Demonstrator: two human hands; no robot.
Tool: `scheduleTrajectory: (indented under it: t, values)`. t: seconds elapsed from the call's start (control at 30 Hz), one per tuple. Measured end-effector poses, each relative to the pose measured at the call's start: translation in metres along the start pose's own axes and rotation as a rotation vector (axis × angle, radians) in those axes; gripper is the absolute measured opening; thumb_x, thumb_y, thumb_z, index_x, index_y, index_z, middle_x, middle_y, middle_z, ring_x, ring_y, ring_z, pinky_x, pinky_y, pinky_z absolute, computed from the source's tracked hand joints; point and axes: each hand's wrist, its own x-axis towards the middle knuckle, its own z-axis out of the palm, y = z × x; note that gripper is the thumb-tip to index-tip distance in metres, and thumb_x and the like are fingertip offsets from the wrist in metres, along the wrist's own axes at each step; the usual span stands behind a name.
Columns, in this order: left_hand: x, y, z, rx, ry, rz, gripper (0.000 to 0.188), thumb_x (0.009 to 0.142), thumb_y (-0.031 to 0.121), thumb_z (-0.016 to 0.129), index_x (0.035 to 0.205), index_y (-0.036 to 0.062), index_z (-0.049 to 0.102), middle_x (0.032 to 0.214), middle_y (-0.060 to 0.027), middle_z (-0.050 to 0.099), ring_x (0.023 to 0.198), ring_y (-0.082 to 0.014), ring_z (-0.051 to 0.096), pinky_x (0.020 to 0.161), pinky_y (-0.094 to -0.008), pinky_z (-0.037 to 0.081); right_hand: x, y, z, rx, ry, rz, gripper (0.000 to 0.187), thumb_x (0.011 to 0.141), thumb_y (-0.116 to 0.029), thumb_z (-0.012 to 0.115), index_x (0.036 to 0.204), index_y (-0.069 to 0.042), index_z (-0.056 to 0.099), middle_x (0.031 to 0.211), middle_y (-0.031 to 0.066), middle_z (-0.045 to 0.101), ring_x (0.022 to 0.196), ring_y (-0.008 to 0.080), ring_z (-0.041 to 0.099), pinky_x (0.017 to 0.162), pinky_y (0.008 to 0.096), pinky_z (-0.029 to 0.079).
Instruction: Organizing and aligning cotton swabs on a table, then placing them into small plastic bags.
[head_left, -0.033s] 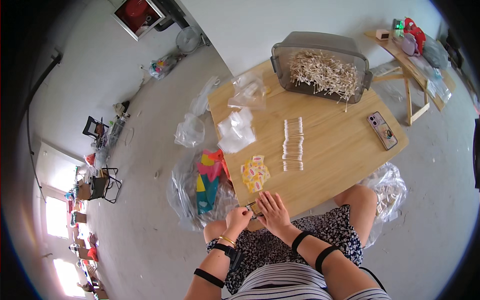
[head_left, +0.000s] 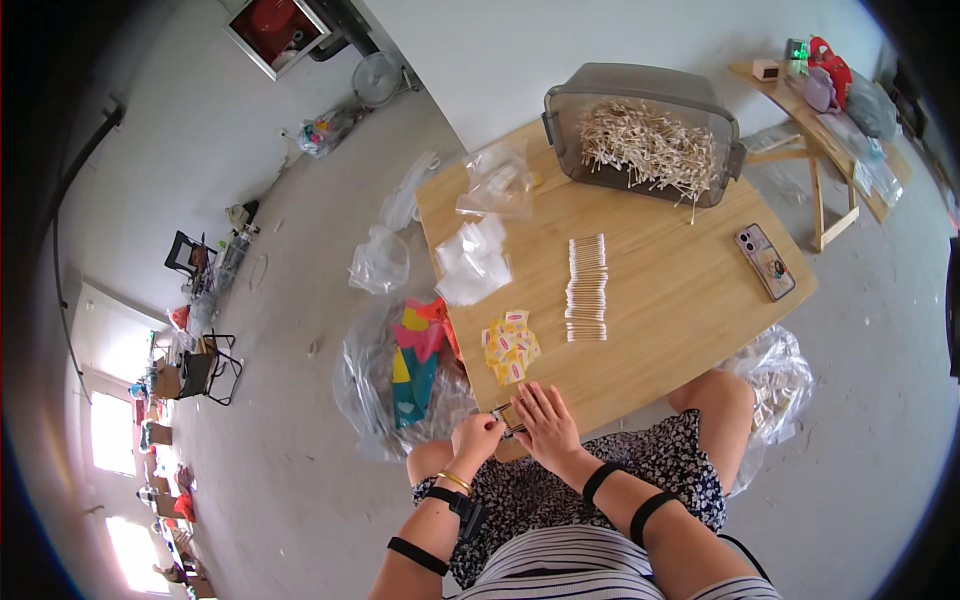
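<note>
At the table's near left corner, a small flat packet (head_left: 510,419) with thin tan sticks showing in it lies between my hands. My left hand (head_left: 476,437) is closed, pinching the packet's left end. My right hand (head_left: 547,422) lies flat with fingers stretched out, its edge over the packet's right part. Just beyond them is a loose pile of small yellow and white paper cards (head_left: 511,346). Farther back to the right, cotton swabs (head_left: 587,288) lie side by side in a long row. Clear plastic bags (head_left: 473,262) are stacked near the left edge.
A grey tub (head_left: 640,85), tipped toward me, holds many loose cotton swabs (head_left: 645,145) at the back of the wooden table (head_left: 680,290). A phone (head_left: 765,262) lies at the right. Plastic sacks (head_left: 365,375) stand beside the table; a second table (head_left: 850,150) is far right.
</note>
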Motion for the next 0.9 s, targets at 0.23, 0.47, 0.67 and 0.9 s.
scheduleTrajectory:
  t: [0.23, 0.47, 0.67, 0.9]
  values:
    - [-0.002, 0.009, -0.006, 0.166, -0.015, 0.088, 0.027, 0.085, 0.034, 0.066, 0.079, 0.0082, 0.070, 0.071, -0.0130, 0.068, 0.070, -0.0354, 0.068, 0.065, -0.0464, 0.053, 0.002, -0.027, -0.008, 0.060, -0.078, -0.050, 0.081, 0.097, -0.060, 0.043, 0.159, -0.009, 0.028, 0.167, 0.0108, 0.021, 0.156, 0.0282, 0.014, 0.126, 0.0496, 0.008]
    - [-0.016, -0.072, 0.012, -0.137, 0.337, 0.048, 0.060, 0.084, 0.027, 0.080, 0.127, -0.0017, 0.049, 0.124, -0.0176, 0.061, 0.106, -0.0290, 0.063, 0.087, -0.0393, 0.051, -0.001, -0.012, -0.007, 0.136, -0.009, 0.012, 0.092, 0.091, -0.063, 0.051, 0.157, -0.002, 0.028, 0.167, 0.0124, 0.021, 0.155, 0.0274, 0.015, 0.126, 0.0474, 0.009]
    - [-0.017, -0.065, 0.043, -0.931, 0.132, -0.162, 0.058, 0.083, 0.025, 0.084, 0.123, -0.0034, 0.053, 0.114, -0.0113, 0.065, 0.104, -0.0168, 0.062, 0.089, -0.0311, 0.052, 0.002, -0.013, -0.005, -0.027, -0.029, -0.077, 0.096, 0.089, -0.066, 0.052, 0.156, -0.001, 0.030, 0.167, 0.0125, 0.020, 0.156, 0.0262, 0.012, 0.126, 0.0469, 0.009]
    - [-0.015, -0.049, 0.040, -0.866, 0.106, -0.166, 0.055, 0.082, 0.025, 0.084, 0.120, -0.0021, 0.056, 0.109, -0.0094, 0.064, 0.100, -0.0148, 0.061, 0.086, -0.0315, 0.052, 0.006, -0.027, -0.002, 0.037, -0.056, -0.046, 0.104, 0.087, -0.070, 0.053, 0.156, 0.003, 0.027, 0.167, 0.0158, 0.019, 0.156, 0.0286, 0.012, 0.126, 0.0460, 0.010]
